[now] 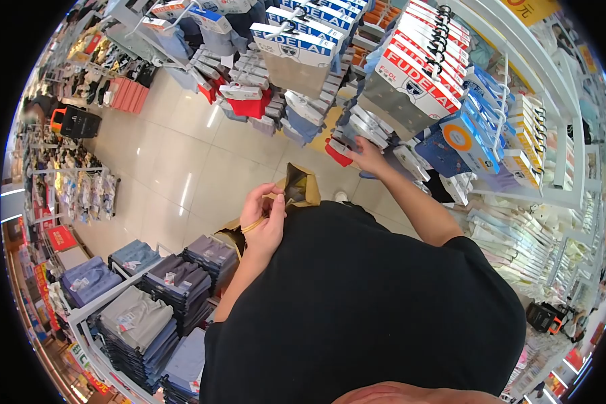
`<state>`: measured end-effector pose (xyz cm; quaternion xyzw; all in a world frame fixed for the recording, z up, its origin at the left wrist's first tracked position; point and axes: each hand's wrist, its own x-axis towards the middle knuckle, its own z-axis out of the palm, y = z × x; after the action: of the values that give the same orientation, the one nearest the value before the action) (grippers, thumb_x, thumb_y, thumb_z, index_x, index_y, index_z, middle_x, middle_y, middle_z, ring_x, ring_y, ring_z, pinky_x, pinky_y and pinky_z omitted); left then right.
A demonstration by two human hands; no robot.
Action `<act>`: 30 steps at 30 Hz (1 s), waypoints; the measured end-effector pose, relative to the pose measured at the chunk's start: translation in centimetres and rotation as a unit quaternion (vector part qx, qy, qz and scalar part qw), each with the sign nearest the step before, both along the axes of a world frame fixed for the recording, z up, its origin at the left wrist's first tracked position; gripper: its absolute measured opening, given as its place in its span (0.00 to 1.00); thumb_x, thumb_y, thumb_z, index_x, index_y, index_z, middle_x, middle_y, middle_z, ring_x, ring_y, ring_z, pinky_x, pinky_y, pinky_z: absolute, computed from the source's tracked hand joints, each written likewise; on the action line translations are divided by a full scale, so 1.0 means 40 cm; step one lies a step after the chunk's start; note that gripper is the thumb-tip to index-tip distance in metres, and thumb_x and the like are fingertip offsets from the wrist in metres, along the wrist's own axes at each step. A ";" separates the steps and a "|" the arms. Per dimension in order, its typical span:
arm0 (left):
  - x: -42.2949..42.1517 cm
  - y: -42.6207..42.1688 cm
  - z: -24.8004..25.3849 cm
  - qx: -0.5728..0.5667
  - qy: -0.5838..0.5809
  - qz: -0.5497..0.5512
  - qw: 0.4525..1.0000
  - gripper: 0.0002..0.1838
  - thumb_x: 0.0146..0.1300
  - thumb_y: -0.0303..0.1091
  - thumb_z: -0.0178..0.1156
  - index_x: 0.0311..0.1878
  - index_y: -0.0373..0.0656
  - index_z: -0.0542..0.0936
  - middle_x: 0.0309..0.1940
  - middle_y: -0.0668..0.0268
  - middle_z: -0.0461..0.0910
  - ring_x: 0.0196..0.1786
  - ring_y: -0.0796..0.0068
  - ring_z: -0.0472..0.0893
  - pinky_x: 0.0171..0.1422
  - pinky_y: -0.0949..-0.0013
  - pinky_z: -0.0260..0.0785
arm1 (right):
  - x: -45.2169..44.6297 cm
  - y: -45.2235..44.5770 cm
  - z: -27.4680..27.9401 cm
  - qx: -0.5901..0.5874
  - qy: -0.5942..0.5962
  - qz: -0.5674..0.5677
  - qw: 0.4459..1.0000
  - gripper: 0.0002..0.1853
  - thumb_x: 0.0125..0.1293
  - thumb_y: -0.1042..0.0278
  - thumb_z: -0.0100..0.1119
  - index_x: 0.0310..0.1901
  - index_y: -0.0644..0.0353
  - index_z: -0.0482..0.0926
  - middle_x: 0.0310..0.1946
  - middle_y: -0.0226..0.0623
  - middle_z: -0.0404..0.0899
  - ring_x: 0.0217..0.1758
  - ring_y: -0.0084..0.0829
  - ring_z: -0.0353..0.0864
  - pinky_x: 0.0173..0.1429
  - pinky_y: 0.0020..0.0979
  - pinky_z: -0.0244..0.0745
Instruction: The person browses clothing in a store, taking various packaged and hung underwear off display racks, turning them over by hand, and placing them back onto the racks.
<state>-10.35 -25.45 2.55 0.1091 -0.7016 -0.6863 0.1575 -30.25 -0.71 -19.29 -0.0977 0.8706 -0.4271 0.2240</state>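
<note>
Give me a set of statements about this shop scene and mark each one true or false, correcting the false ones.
1. The left hand has its fingers at the edge of a brown, paper-like bag. True.
2. The bag's mouth is folded shut. False: it gapes open.
3. The right hand is at low-hanging packs with white plastic-looking tops, beside a bright red cloth piece. True.
4. Shoes fill the rack at the picture's lower left. False: stacks of folded grey and purplish cloth garments lie there.
5. Red-and-white header cards printed FUDELAI hang above the right hand in the picture. True.
6. Dark carpet covers the floor. False: pale, shiny floor tiles show.
</note>
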 end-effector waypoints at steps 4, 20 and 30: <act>0.004 -0.013 -0.004 -0.009 -0.003 0.003 1.000 0.15 0.66 0.19 0.55 0.55 0.38 0.70 0.42 0.64 0.77 0.27 0.84 0.72 0.30 0.81 0.66 | -0.008 -0.021 -0.007 0.099 -0.002 0.013 0.995 0.40 0.57 0.52 0.65 0.65 0.68 0.63 0.61 0.55 0.72 0.63 0.46 0.74 0.64 0.37 0.69; -0.001 -0.118 -0.042 0.020 -0.017 0.030 0.999 0.14 0.66 0.20 0.56 0.55 0.37 0.71 0.42 0.65 0.77 0.28 0.85 0.73 0.31 0.82 0.68 | -0.057 -0.298 0.211 -0.014 0.084 -0.029 0.996 0.31 0.58 0.55 0.67 0.58 0.64 0.72 0.43 0.48 0.83 0.46 0.38 0.83 0.49 0.35 0.76; -0.012 -0.258 -0.050 0.049 -0.016 0.034 0.998 0.15 0.64 0.18 0.57 0.53 0.37 0.72 0.41 0.66 0.77 0.29 0.89 0.71 0.31 0.84 0.63 | -0.098 -0.362 0.154 -0.011 0.102 -0.021 0.994 0.21 0.59 0.53 0.63 0.46 0.63 0.80 0.36 0.49 0.83 0.40 0.46 0.83 0.46 0.39 0.75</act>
<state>-10.82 -35.77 0.56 0.1518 -0.6651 -0.7125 0.1643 -34.17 -15.19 -13.14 -0.1253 0.8860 -0.4289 0.1238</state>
